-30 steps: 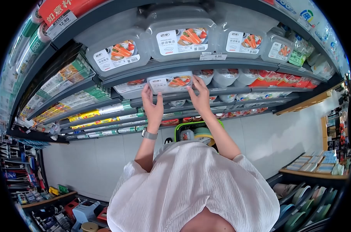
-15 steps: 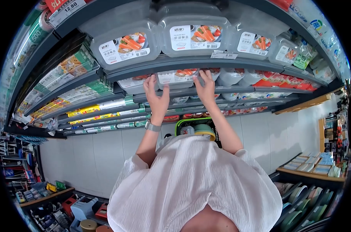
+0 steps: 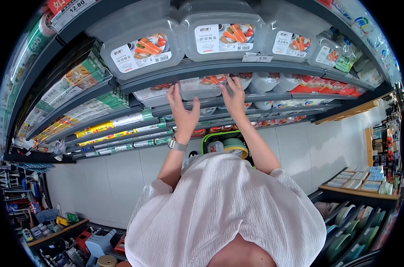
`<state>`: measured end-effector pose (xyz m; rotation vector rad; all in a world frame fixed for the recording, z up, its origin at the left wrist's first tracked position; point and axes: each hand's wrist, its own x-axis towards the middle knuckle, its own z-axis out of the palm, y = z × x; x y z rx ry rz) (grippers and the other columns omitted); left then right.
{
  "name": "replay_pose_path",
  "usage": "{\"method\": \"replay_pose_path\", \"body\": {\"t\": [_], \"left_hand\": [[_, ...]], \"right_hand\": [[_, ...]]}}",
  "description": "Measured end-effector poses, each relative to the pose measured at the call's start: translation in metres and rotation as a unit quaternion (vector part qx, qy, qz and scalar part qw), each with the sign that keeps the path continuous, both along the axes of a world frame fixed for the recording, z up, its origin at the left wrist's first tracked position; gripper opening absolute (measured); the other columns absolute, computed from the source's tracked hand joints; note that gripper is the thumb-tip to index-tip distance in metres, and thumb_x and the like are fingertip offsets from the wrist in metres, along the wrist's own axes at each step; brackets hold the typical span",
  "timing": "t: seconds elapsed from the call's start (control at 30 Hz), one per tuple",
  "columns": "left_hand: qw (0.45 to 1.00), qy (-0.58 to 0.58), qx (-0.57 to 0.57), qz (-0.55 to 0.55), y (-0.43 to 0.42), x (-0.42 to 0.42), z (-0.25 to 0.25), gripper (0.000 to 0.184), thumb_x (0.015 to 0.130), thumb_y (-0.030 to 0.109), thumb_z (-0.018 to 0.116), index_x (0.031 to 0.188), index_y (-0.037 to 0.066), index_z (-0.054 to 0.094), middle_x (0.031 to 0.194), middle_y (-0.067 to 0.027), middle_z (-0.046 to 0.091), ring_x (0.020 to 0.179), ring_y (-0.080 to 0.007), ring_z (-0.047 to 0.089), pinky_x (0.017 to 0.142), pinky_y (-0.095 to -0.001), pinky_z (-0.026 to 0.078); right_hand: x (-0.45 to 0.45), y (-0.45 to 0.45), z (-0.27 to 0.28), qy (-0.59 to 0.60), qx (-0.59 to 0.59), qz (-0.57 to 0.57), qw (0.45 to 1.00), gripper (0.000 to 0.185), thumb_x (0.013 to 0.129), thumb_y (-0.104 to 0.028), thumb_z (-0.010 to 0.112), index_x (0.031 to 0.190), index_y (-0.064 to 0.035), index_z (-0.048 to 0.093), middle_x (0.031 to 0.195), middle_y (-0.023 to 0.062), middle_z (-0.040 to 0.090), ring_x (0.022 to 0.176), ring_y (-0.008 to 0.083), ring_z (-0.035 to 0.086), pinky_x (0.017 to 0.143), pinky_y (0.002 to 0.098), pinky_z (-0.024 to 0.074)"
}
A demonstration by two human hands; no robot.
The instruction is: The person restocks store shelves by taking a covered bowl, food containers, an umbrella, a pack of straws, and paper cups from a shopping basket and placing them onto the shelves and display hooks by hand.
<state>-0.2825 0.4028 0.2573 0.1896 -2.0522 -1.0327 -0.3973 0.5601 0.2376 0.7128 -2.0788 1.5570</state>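
Observation:
A clear plastic box (image 3: 204,85) with a food-picture label sits on the second shelf, partly under the shelf edge above. My left hand (image 3: 184,115) is at its left side, fingers spread and thumb apart from the box front. At the box's right end is my right hand (image 3: 234,99), its thumb near the lower corner and its fingers reaching past the side. Whether the right fingers press on the box cannot be made out. Another labelled box (image 3: 153,94) lies just left of it. Larger clear boxes (image 3: 224,38) stand on the shelf above.
A green-rimmed black basket (image 3: 205,141) holding bowls and a container is on the floor beyond my body. Long cartons (image 3: 68,84) and wrap rolls (image 3: 117,129) fill the left shelves. Red packages (image 3: 320,84) lie to the right. Racks of dishes (image 3: 349,227) stand at the lower right.
The box has gone deeper into the second shelf, and its label is now partly covered by the upper shelf edge. My left hand's fingers have come away from gripping its side.

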Motion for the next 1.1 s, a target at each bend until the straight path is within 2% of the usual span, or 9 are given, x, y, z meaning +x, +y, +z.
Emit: {"method": "replay_pose_path", "body": {"t": [0.13, 0.47, 0.57, 0.63, 0.77, 0.83, 0.97, 1.03, 1.1], "left_hand": [[0.999, -0.024, -0.031, 0.012, 0.004, 0.004, -0.003, 0.074, 0.087, 0.009, 0.068, 0.151, -0.003, 0.033, 0.143, -0.0247, 0.037, 0.132, -0.0402, 0.043, 0.109, -0.0418, 0.037], [0.996, -0.051, -0.075, -0.004, 0.001, 0.009, -0.001, 0.075, 0.086, 0.006, 0.065, 0.151, -0.007, 0.029, 0.143, -0.0274, 0.035, 0.134, -0.0432, 0.039, 0.111, -0.045, 0.035], [0.995, -0.052, -0.083, 0.0, 0.0, 0.01, -0.003, 0.078, 0.087, 0.006, 0.065, 0.153, -0.007, 0.026, 0.143, -0.0276, 0.036, 0.133, -0.0428, 0.04, 0.111, -0.045, 0.035], [0.998, -0.049, -0.038, -0.022, -0.001, 0.011, -0.001, 0.071, 0.089, 0.007, 0.065, 0.15, -0.006, 0.032, 0.143, -0.0269, 0.036, 0.133, -0.0412, 0.041, 0.109, -0.0437, 0.037], [0.999, -0.018, 0.013, -0.045, -0.003, 0.021, -0.003, 0.06, 0.089, 0.005, 0.064, 0.144, -0.003, 0.039, 0.142, -0.0237, 0.039, 0.131, -0.0371, 0.044, 0.105, -0.0415, 0.041], [0.998, -0.049, 0.019, -0.027, -0.003, 0.031, -0.006, 0.042, 0.09, 0.004, 0.064, 0.13, 0.0, 0.051, 0.13, -0.0178, 0.052, 0.119, -0.0301, 0.056, 0.097, -0.0383, 0.047], [0.985, -0.142, 0.013, -0.097, -0.023, 0.049, -0.069, 0.029, 0.091, 0.005, 0.065, 0.119, 0.0, 0.059, 0.114, -0.0146, 0.065, 0.104, -0.026, 0.066, 0.087, -0.037, 0.051], [0.931, -0.302, 0.098, -0.18, -0.032, 0.065, -0.118, 0.026, 0.09, 0.018, 0.067, 0.108, -0.002, 0.063, 0.096, -0.018, 0.071, 0.089, -0.033, 0.07, 0.079, -0.0426, 0.053], [0.862, -0.459, 0.018, -0.216, -0.056, 0.091, -0.191, 0.04, 0.091, 0.034, 0.067, 0.112, 0.0, 0.064, 0.092, -0.02, 0.072, 0.085, -0.036, 0.071, 0.079, -0.0425, 0.054]], "right_hand": [[0.007, -0.004, 0.003, 0.032, 0.018, -0.027, 0.999, 0.028, 0.089, -0.003, 0.066, 0.115, 0.0088, 0.061, 0.106, 0.019, 0.059, 0.095, 0.0393, 0.059, 0.085, 0.0366, 0.0473], [0.005, -0.009, -0.003, -0.012, 0.004, -0.032, 0.999, 0.022, 0.091, -0.005, 0.066, 0.109, 0.0075, 0.063, 0.101, 0.0201, 0.059, 0.094, 0.0389, 0.058, 0.083, 0.0399, 0.0463], [0.005, -0.01, -0.01, 0.024, 0.028, -0.08, 0.996, 0.024, 0.091, -0.007, 0.067, 0.11, 0.0081, 0.062, 0.103, 0.021, 0.059, 0.095, 0.0388, 0.058, 0.083, 0.0413, 0.0465], [0.005, -0.01, -0.008, 0.056, 0.059, -0.13, 0.988, 0.029, 0.092, -0.009, 0.07, 0.114, 0.0076, 0.06, 0.104, 0.0167, 0.06, 0.088, 0.028, 0.06, 0.077, 0.0345, 0.0487], [0.021, -0.012, 0.0, 0.023, 0.036, -0.144, 0.989, 0.03, 0.092, -0.009, 0.07, 0.116, 0.0044, 0.059, 0.108, 0.0159, 0.059, 0.089, 0.0251, 0.06, 0.075, 0.0355, 0.0489], [0.035, -0.008, 0.004, -0.022, -0.01, -0.105, 0.994, 0.029, 0.091, -0.006, 0.066, 0.117, 0.0032, 0.057, 0.108, 0.0166, 0.058, 0.093, 0.0284, 0.059, 0.08, 0.0373, 0.0476], [0.055, 0.013, -0.035, -0.047, 0.012, -0.079, 0.996, 0.023, 0.091, -0.004, 0.065, 0.113, 0.0008, 0.059, 0.105, 0.0146, 0.059, 0.085, 0.0257, 0.061, 0.072, 0.034, 0.0483], [0.073, 0.028, -0.064, -0.141, 0.026, -0.022, 0.989, 0.017, 0.091, -0.002, 0.064, 0.107, -0.0005, 0.061, 0.101, 0.013, 0.06, 0.077, 0.0243, 0.062, 0.066, 0.0334, 0.0488], [0.091, 0.051, -0.107, -0.176, 0.033, -0.035, 0.983, 0.013, 0.089, 0.0, 0.063, 0.101, 0.0008, 0.062, 0.094, 0.0129, 0.061, 0.07, 0.025, 0.063, 0.062, 0.0329, 0.05]]}}
